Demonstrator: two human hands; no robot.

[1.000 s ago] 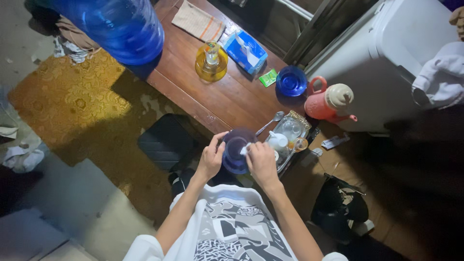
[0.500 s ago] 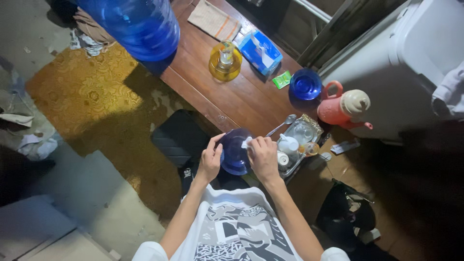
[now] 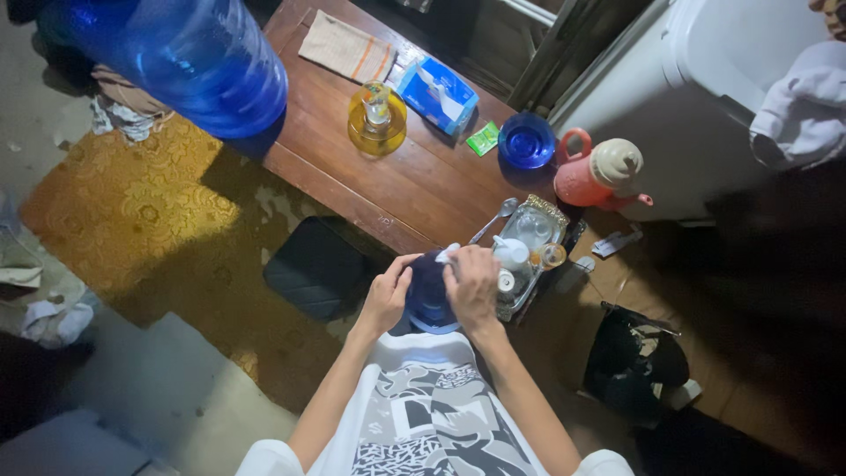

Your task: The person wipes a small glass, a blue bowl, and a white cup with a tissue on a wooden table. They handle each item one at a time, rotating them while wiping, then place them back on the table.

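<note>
Home living room: low wooden table (image 3: 414, 181), patterned carpet (image 3: 150, 211), thermos jug (image 3: 599, 176).

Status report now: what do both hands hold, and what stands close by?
Left hand grips blue bowl rim. Right hand presses white tissue on it. Metal tray with small cups close beside right hand.

Both hands hold a dark blue bowl (image 3: 430, 295) over the desk (image 3: 414, 181) edge: the left hand (image 3: 386, 297) grips its rim, the right hand (image 3: 473, 284) presses a white cloth (image 3: 448, 255) on it. Just beside them sits a tray (image 3: 531, 231) of cups, near a red jug (image 3: 599, 174).
</note>
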